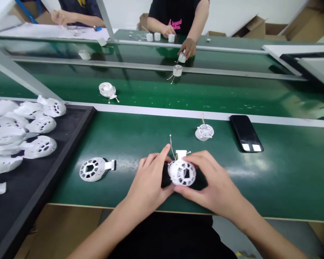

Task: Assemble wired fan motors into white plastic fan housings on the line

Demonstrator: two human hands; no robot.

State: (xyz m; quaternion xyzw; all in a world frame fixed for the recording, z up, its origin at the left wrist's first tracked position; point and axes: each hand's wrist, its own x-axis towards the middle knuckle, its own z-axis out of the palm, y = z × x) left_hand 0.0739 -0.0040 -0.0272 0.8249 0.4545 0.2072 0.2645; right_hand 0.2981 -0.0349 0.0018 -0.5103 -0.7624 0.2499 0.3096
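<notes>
Between my two hands, a white vented plastic housing (184,176) is held above the green bench, its round slotted face towards me and its short stem pointing away. Against its back left sits a round white fan unit (171,168), with thin wires rising from it. My left hand (151,176) is closed round the left side of the pair, thumb low. On the right, my right hand (214,180) pinches the housing's edge between thumb and fingers. Exactly how the two parts fit together is hidden. A similar housing (93,169) lies left of my left hand.
Another wired fan (204,132) and a black phone (246,133) lie beyond my right hand. A dark tray (70,144) at left holds several white housings. More fans rest on the green conveyor (145,90). Two people work across it; one person's hand (188,48) touches a fan.
</notes>
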